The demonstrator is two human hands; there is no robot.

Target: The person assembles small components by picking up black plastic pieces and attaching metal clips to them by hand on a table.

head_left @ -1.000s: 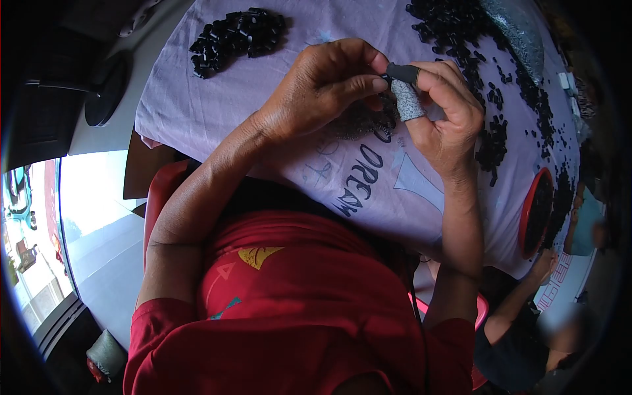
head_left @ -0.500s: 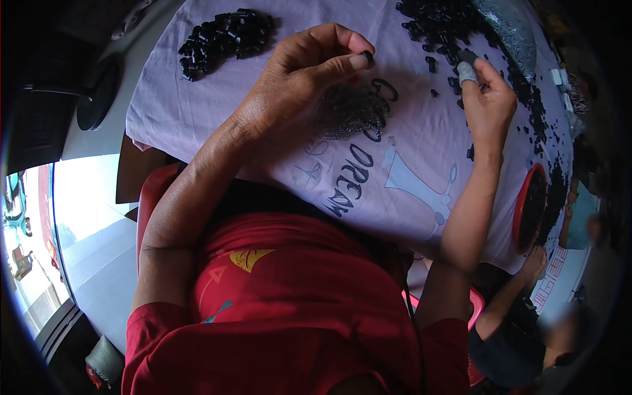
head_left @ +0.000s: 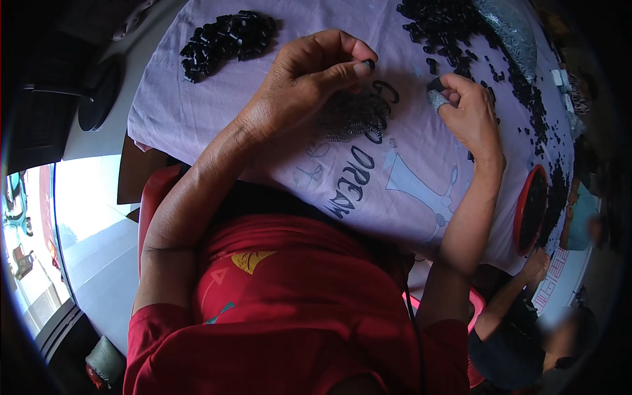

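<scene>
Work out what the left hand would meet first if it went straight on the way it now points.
Most likely the loose black pieces across the cloth: the left hand points roughly at their near edge. Its height is unclear, so it might pass above them.

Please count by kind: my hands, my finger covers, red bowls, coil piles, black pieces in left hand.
Hands: 2 (left hand, right hand)
Finger covers: 2 (grey cover, black cover)
Red bowl: 1
Coil pile: 1
Held black piece: 1
Total: 7
</scene>
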